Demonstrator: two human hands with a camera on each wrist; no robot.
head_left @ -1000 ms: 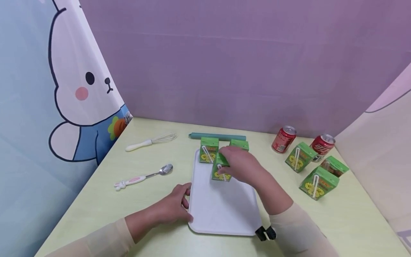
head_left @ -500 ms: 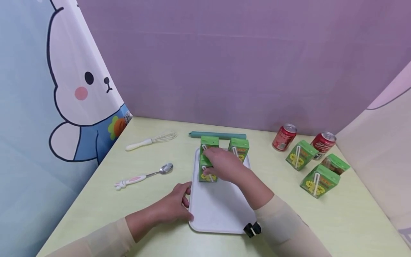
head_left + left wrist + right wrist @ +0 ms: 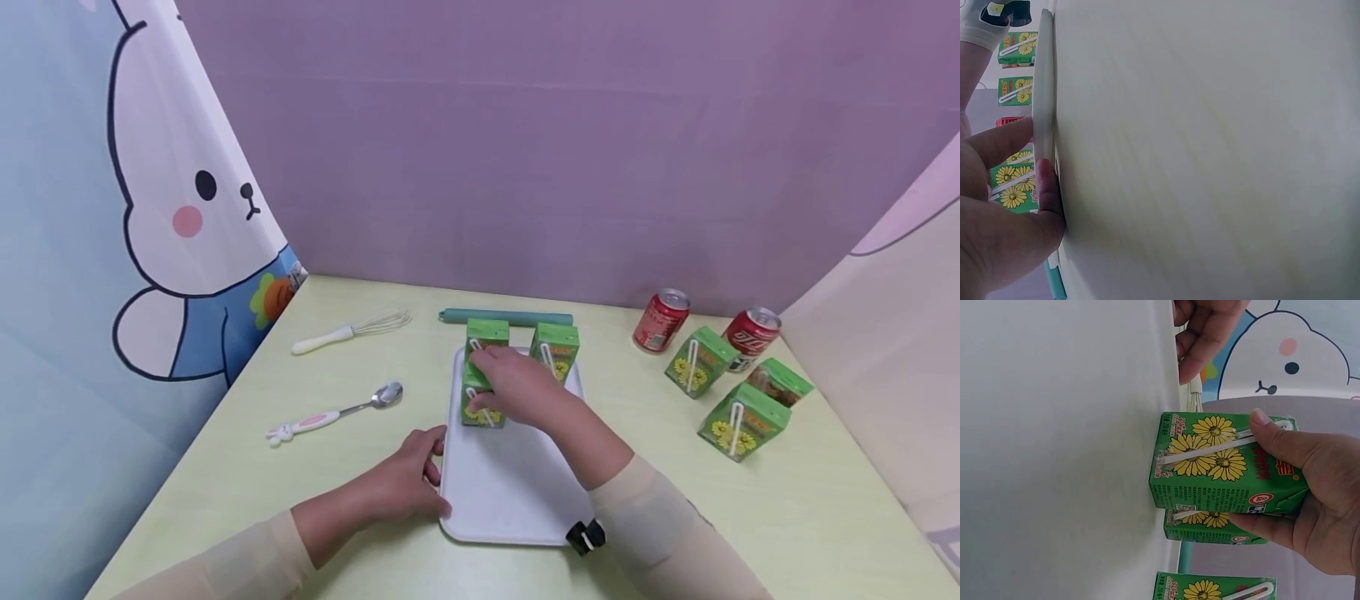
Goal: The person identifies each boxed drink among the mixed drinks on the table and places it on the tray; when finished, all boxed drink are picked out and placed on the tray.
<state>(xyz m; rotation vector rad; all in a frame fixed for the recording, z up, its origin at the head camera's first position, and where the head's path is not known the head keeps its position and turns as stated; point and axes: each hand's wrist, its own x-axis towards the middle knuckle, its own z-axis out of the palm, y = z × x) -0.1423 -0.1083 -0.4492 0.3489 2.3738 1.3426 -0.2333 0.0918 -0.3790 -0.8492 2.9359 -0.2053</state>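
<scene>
My right hand (image 3: 521, 385) grips a green drink carton (image 3: 482, 410) with yellow flowers and a white straw. In the right wrist view, the thumb lies on the carton's (image 3: 1210, 456) straw side and fingers wrap its far side. The carton stands at the left of the white tray (image 3: 517, 492), directly in front of a second carton (image 3: 487, 332). A third carton (image 3: 556, 350) stands at the tray's back right. My left hand (image 3: 411, 482) holds the tray's left edge, its thumb at the rim (image 3: 1044, 75) and curled fingers against the side.
Two red cans (image 3: 662, 321) and several more green cartons (image 3: 744, 421) stand at the right of the table. A white-handled whisk (image 3: 352, 329) and a rabbit-handled spoon (image 3: 337, 414) lie at left. A teal stick (image 3: 506, 317) lies behind the tray.
My right hand has moved left with its carton, from the tray's middle to the left side, in front of the rear left carton. The left hand has stayed at the tray's edge.
</scene>
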